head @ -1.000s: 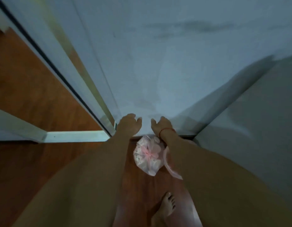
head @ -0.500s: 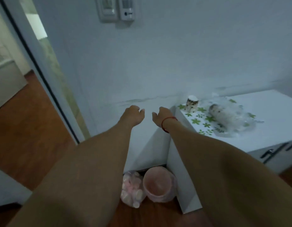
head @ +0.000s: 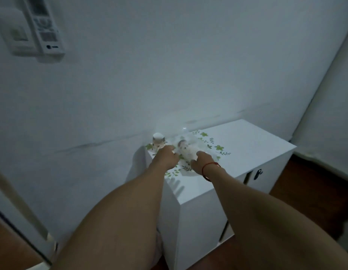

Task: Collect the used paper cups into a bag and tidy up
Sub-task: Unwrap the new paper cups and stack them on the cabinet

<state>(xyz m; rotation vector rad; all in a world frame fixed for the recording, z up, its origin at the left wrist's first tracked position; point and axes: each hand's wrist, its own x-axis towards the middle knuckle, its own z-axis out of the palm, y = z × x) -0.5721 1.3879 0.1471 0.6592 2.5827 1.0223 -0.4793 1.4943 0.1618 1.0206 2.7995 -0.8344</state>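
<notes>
A clear plastic bag (head: 188, 148) holding a stack of patterned paper cups lies on its side on a white cabinet (head: 247, 152). My left hand (head: 165, 157) is at the bag's left end, fingers curled onto the plastic. At the bag's near right side, my right hand (head: 200, 161), with a red cord at the wrist, has its fingers curled onto the film too. One more paper cup (head: 158, 142) stands upside down at the cabinet's back left corner, just beyond my left hand. A mat with green leaves (head: 218, 147) lies under the bag.
The cabinet stands against a white wall and has door handles (head: 258, 174) on its front. A wall switch and a remote in a holder (head: 45, 30) hang at the upper left. Wooden floor (head: 305, 191) shows to the right, and a door frame (head: 19, 207) stands at the left.
The view rose from the floor, where a tied bag and a pink bin stand, to the cabinet top. Both hands moved forward from the air onto the bag of cups.
</notes>
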